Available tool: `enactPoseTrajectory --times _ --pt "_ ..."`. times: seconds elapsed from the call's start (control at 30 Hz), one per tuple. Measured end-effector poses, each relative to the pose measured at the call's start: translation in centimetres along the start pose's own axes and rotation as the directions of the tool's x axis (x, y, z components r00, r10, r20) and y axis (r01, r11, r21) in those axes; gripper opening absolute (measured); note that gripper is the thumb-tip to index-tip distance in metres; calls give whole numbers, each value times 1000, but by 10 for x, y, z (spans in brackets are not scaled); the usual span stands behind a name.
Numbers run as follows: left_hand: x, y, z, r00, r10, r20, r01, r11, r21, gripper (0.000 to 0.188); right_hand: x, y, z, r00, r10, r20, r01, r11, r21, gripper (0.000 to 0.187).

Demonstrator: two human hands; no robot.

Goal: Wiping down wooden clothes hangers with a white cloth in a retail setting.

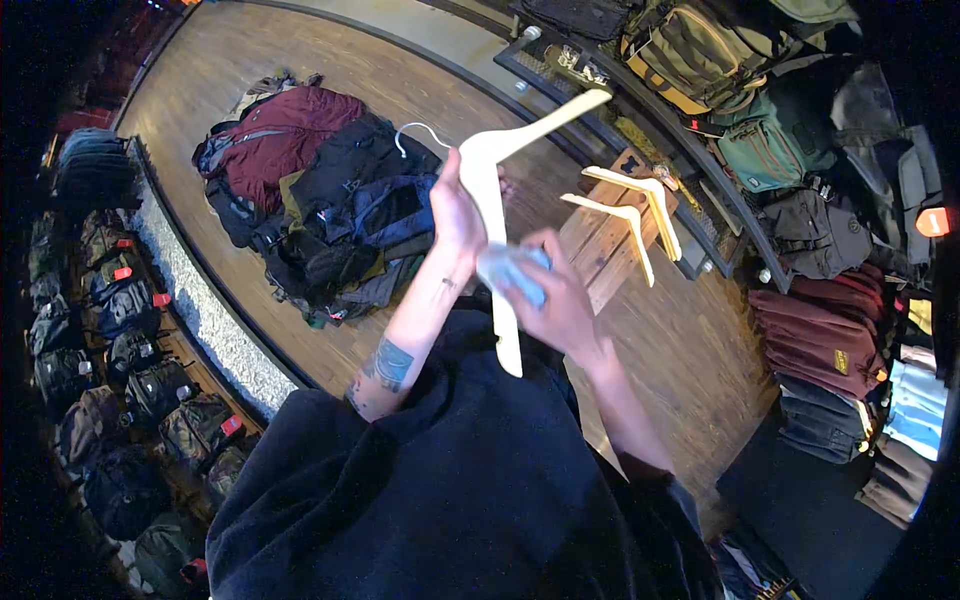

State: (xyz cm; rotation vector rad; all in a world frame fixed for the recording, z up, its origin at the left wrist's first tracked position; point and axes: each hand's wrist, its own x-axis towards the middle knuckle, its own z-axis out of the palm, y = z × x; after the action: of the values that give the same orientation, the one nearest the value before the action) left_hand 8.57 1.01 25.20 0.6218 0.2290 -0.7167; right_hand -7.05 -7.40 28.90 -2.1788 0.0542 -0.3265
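The pale hanger (pixel 484 188) was held up between the left hand (pixel 457 212) and the right hand (pixel 556 302): the left fingers clamped its middle, and the right ones were closed on a blue cloth (pixel 503 266) against its lower arm. Rubbing well seemed to call for a steady left grip and flat, even strokes along its length.
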Motion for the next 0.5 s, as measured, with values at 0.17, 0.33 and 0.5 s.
enactPoseTrajectory --times 0.17,0.33,0.5 --pt "2 17 -6 996 86 -11 -86 996 5 47 -54 -10 -7 982 -75 174 55 992 114 43" --pt "1 -4 -3 998 20 64 -22 999 25 48 -40 -4 -13 976 -192 102 199 978 -62 47" --pt "-15 -28 1 971 -199 132 198 980 16 51 7 19 -16 981 -150 -124 128 977 -172 41"
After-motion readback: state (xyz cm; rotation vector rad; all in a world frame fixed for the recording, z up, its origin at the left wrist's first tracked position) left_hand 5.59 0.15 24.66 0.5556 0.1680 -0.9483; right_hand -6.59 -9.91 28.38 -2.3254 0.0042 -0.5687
